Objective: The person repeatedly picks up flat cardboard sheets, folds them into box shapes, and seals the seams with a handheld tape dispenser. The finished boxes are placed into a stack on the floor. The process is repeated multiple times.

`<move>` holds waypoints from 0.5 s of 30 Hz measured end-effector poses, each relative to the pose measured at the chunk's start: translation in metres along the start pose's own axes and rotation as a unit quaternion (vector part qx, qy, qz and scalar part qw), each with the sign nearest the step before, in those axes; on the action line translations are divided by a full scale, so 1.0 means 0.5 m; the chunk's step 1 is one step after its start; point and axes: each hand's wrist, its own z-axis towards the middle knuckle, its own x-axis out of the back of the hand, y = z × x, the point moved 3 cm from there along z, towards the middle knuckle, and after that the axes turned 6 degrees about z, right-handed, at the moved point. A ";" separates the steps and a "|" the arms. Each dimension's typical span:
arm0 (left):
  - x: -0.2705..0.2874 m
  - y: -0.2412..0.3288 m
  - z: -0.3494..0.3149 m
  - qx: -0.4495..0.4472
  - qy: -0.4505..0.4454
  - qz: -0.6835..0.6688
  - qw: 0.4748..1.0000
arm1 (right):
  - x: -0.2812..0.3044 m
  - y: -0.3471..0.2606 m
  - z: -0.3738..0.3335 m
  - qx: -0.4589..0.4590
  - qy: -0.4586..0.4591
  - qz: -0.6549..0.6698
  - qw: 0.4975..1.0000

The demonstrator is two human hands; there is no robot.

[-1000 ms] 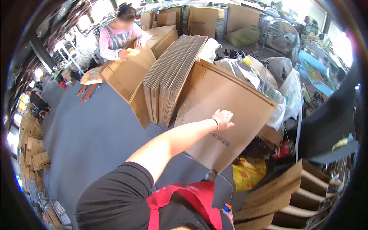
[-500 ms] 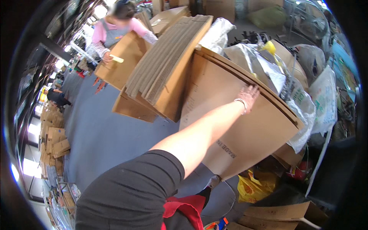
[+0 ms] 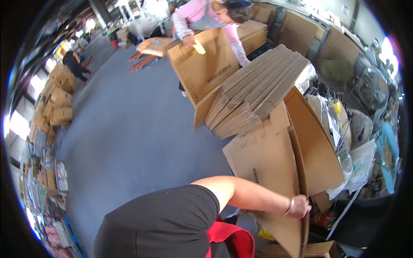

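Observation:
My left hand [image 3: 300, 207] is closed on the edge of a flattened cardboard box [image 3: 262, 157], its fingers curled around the rim. This box stands on edge, tilted, and has swung away from another brown cardboard panel [image 3: 316, 146] behind it. A stack of flattened cardboard boxes [image 3: 262, 88] leans just beyond, edges facing up. My right hand is not in view.
Across the stack, a co-worker [image 3: 202, 17] in pink holds a yellow object [image 3: 198, 46] beside a cardboard panel [image 3: 204, 64]. Plastic bags [image 3: 359, 163] crowd the right side. Piled cartons [image 3: 60, 103] and another person [image 3: 75, 64] are far left. Grey floor [image 3: 129, 120] lies between.
My left hand has gone from lying flat on the box to gripping its near edge, and the box has parted from the panel behind. My view has shifted, and the co-worker bends toward the stack.

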 end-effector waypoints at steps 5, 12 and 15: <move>0.044 0.249 -0.209 -0.065 -0.098 -0.055 0.992 | 0.135 -0.194 -0.039 0.204 -0.025 -0.133 0.970; 0.133 0.313 -0.525 -0.018 -0.159 -0.119 0.980 | -0.036 -0.081 -0.171 0.324 -0.443 0.014 0.836; 0.237 0.383 -0.660 0.058 -0.246 -0.109 0.961 | -0.143 0.003 -0.278 -0.072 -0.608 0.151 0.776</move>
